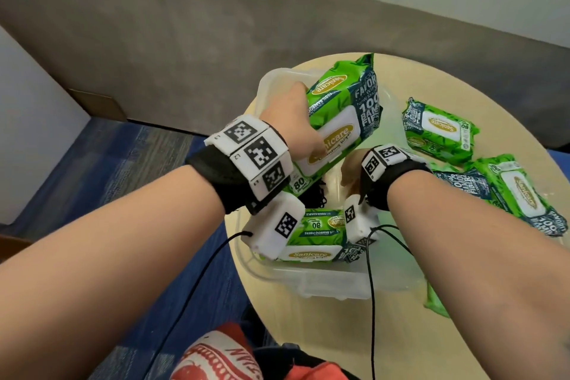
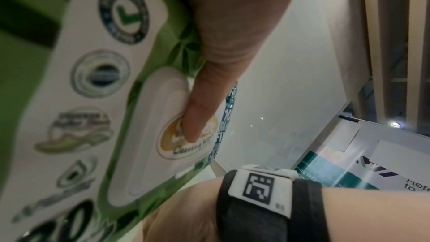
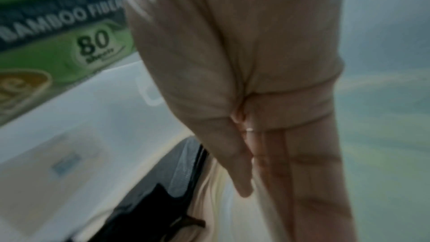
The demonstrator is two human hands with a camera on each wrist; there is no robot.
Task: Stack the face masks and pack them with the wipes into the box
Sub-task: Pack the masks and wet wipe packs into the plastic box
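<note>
My left hand [image 1: 296, 120] grips a green wipes pack [image 1: 342, 120] and holds it tilted over the clear plastic box [image 1: 324, 284]. In the left wrist view my thumb [image 2: 197, 117] presses on the white lid of that pack [image 2: 93, 98]. My right hand [image 1: 351, 173] reaches down into the box under the lifted pack, its fingers [image 3: 302, 172] straight and holding nothing. Black face masks [image 1: 317, 194] lie in the box beside it, and they show as a dark shape [image 3: 158, 200] in the right wrist view. A second wipes pack [image 1: 314, 234] lies flat at the box's near end.
The box stands on a round beige table [image 1: 431, 77]. Two more wipes packs lie on it to the right, one far [image 1: 438, 129] and one nearer [image 1: 518, 194]. A green pack edge [image 1: 435, 302] pokes out under my right forearm. Blue carpet lies left of the table.
</note>
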